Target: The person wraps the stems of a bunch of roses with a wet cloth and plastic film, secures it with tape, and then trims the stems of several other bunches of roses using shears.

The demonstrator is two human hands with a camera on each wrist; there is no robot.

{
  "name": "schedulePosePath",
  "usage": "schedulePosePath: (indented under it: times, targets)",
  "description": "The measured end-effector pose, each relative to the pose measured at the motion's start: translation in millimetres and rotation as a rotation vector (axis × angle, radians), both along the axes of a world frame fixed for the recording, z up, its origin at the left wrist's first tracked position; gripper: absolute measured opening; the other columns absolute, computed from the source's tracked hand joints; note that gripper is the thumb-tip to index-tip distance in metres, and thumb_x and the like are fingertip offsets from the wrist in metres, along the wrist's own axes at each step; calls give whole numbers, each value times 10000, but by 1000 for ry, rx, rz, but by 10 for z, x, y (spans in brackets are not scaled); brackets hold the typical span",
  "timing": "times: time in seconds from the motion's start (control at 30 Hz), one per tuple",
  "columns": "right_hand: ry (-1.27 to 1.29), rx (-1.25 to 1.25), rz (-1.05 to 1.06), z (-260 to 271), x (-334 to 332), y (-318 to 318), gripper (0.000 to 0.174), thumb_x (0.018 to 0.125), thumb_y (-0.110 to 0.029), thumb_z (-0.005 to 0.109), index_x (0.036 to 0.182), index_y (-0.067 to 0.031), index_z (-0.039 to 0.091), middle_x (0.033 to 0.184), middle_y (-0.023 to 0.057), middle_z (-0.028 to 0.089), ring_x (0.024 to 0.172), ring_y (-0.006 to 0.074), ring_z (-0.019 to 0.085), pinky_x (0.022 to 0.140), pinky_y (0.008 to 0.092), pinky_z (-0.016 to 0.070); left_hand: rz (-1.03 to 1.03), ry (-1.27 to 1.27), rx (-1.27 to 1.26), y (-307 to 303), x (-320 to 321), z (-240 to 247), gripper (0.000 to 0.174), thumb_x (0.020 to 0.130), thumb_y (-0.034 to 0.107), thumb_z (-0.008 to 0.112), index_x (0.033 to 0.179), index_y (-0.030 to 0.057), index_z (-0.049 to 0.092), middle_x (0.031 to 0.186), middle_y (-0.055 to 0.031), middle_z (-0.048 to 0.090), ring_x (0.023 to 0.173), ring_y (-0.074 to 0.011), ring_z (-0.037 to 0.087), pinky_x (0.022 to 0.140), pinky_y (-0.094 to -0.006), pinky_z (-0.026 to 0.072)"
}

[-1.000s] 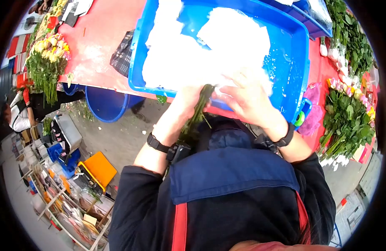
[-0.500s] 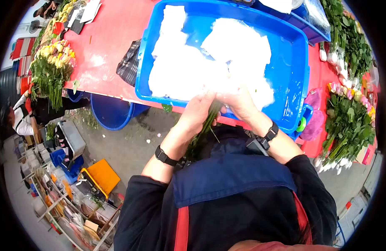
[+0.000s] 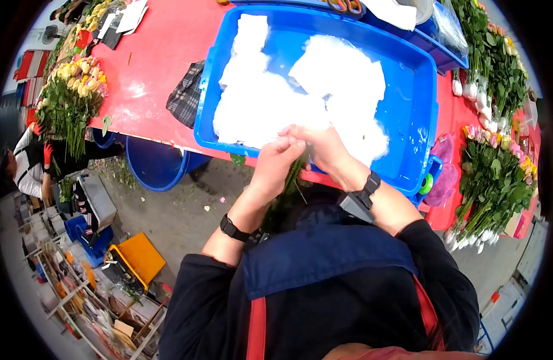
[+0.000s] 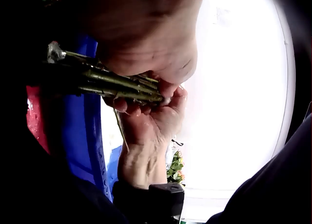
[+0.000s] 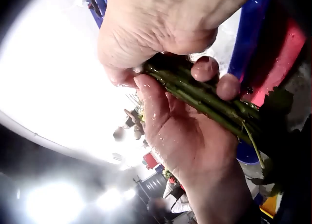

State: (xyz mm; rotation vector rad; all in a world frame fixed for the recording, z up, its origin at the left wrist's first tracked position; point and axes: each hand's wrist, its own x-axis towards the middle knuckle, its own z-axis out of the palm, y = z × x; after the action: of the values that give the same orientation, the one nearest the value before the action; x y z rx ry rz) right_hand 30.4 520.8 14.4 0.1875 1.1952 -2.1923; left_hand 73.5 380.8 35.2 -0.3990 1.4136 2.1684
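Over the near edge of a blue tray (image 3: 429,114), both hands meet at a bundle of green flower stems (image 5: 209,99). My left hand (image 3: 275,163) grips the bundle; in the right wrist view its thumb (image 5: 153,99) lies along the wet stems and its fingertips curl over them. My right hand (image 3: 324,149) closes on the stem ends, its fingers bent under them in the left wrist view. The very ends are hidden between the hands. Leaves trail down toward the body. Bright white wet sheets (image 3: 246,111) of soft material lie in the tray, just beyond the fingers.
The tray sits on a red tabletop (image 3: 150,72), beside a plaid cloth (image 3: 185,99). Rose bunches (image 3: 72,90) lie left, more bunches (image 3: 495,180) right. A pink cloth (image 3: 442,168) is near the tray's right corner. Below stands a blue tub (image 3: 153,165); another person (image 3: 27,162) works at left.
The hands have drawn together at the stem ends, the right hand moving left and over them, while the left keeps its grip on the bundle. The head view has shifted slightly.
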Motion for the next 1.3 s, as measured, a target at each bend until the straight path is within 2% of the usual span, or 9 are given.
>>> schedulePosePath:
  times: [0.13,0.23,0.33,0.47,0.57,0.8,1.03,1.13,1.3]
  targets:
    - [-19,-68,55,85,-305,-15,390,856,-330,667,1080,-12,637,916,77,663,812,167,619,695,301,501,12,1,-153,-308,-106,64,249,957,207,527,969,-24,621,780,-82,645,609,-138,591,527,-256,461]
    - [579,1093,99,5,-783,100,376,880,-335,617,1078,-16,610,1020,125,624,940,213,600,782,356,490,42,-2,-189,-563,-214,84,274,940,217,549,999,-43,614,902,-127,681,621,-144,615,497,-261,482]
    - [1100,1799,165,-303,-932,107,228,829,-237,621,922,-29,623,924,115,599,942,268,584,795,416,471,96,-1,-219,-627,-272,147,283,936,215,553,1022,-49,609,874,-128,672,608,-149,615,500,-259,480]
    - [1206,1780,249,-224,-909,217,113,788,-134,622,839,-33,627,821,119,594,853,302,592,740,446,470,25,34,-254,-794,-260,107,263,927,200,578,1030,-37,627,763,-89,643,588,-136,603,507,-246,474]
    - [1208,1556,-113,-116,-787,326,118,801,-147,603,856,-46,632,876,120,621,870,286,594,774,403,460,53,35,-194,-846,-226,78,244,929,204,582,1015,-18,638,725,-72,637,588,-125,596,507,-238,468]
    - [371,564,-215,97,-475,204,221,877,-228,645,864,-12,597,789,69,645,803,101,575,705,311,472,-4,87,6,-915,-83,10,193,936,206,572,934,14,597,748,-75,634,619,-143,607,537,-250,477]
    - [988,1177,111,101,-179,12,424,712,-272,772,970,2,577,919,155,621,843,317,613,739,391,498,15,64,-5,-888,-160,54,216,939,229,573,969,16,598,756,-61,630,631,-138,602,546,-243,469]
    - [1274,1306,167,166,-24,-82,419,692,-264,785,971,-24,584,904,131,609,883,297,602,779,376,492,44,60,13,-968,-131,19,231,933,231,586,998,9,597,768,-52,627,624,-121,594,529,-226,465]
    - [1182,1411,428,46,16,-362,393,679,-317,765,883,-30,590,869,149,607,854,338,596,735,435,488,109,44,12,-1116,-13,-27,205,924,214,598,976,16,597,766,-42,624,624,-120,599,530,-224,469]
